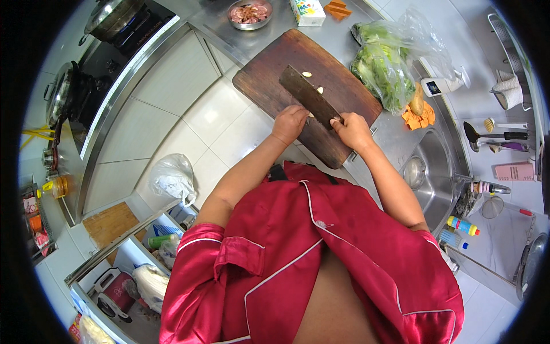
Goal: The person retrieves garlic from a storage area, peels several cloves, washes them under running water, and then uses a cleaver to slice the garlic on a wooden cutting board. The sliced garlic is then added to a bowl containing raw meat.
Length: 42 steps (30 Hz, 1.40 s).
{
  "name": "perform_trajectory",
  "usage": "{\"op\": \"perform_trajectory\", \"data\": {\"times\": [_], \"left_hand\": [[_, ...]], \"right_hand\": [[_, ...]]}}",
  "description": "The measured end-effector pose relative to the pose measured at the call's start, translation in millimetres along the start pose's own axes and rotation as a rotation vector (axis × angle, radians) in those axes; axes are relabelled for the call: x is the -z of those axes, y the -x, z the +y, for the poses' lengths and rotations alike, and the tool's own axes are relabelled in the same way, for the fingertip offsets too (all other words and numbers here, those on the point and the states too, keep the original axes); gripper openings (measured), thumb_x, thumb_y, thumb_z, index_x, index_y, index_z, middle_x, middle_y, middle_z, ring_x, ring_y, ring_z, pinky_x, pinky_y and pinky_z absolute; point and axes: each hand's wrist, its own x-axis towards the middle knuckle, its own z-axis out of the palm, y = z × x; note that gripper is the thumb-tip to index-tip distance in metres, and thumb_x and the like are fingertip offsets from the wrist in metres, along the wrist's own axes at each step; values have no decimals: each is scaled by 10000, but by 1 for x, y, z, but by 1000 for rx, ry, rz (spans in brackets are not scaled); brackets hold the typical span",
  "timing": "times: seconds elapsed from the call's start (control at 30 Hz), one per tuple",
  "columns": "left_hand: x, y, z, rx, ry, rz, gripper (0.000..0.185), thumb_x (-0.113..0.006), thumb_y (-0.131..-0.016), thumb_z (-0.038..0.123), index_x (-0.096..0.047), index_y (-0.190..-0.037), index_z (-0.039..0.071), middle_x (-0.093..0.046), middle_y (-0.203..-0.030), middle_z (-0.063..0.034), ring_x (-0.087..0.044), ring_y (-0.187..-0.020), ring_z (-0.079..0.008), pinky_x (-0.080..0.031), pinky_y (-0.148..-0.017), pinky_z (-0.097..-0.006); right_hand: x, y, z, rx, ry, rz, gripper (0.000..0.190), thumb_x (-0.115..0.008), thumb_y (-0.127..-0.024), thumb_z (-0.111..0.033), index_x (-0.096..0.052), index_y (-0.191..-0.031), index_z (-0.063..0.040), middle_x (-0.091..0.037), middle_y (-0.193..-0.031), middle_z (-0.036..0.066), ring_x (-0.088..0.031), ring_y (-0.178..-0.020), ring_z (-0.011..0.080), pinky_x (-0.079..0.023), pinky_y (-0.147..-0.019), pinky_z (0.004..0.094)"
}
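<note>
My right hand (pixel 353 132) grips the handle end of a dark cleaver (pixel 310 95), whose broad blade lies across a brown wooden cutting board (pixel 266 73). Close to the blade's near edge is my left hand (pixel 291 124), its fingers bent around a small pale piece (pixel 311 115) that looks like garlic. On the far side of the blade, one pale clove (pixel 307 74) rests on the board and another pale piece (pixel 320 90) sits right beside the cleaver. The handle is mostly hidden by my right hand.
Beyond the board stands a metal bowl of raw meat (pixel 250 13). To the right are leafy greens in a plastic bag (pixel 382 64), a potato (pixel 416 101) on orange paper, a spray bottle (pixel 442 85) and the steel sink (pixel 436 172). A stove (pixel 103 64) is at the left.
</note>
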Motion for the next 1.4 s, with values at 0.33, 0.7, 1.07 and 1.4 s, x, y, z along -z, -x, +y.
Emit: {"op": "perform_trajectory", "data": {"times": [0.33,0.7,1.07,1.4], "left_hand": [[0,-1,0,-11,-13,6,87,-685,-757,38,-665,-841,48,-650,-866,-95,-639,-813,-286,-534,-717,-363],[2,1,0,-21,-16,-19,121,-692,-746,35,-677,-866,42,-661,-897,-104,-645,-826,-293,-535,-717,-368],[4,0,3,-26,-8,-1,126,-685,-743,27,-672,-868,39,-662,-889,-108,-647,-816,-292,-535,-716,-366],[5,-1,3,-9,4,-26,123,-680,-749,24,-670,-871,39,-658,-893,-106,-644,-831,-293,-531,-723,-361]], "right_hand": [[0,-5,-2,-34,23,-73,324,-608,-856,-293,-674,-859,25,-643,-855,271,-628,-875,425,-485,-792,480],[-12,-18,-6,-48,-67,-30,315,-616,-849,-296,-679,-878,11,-645,-866,270,-627,-886,422,-479,-810,475],[-1,-4,-5,-43,-25,-51,320,-620,-848,-296,-675,-876,18,-641,-864,276,-624,-888,429,-477,-801,478],[2,-5,-6,-54,-22,-84,319,-618,-850,-295,-678,-883,17,-639,-854,278,-623,-882,433,-480,-790,482]]}}
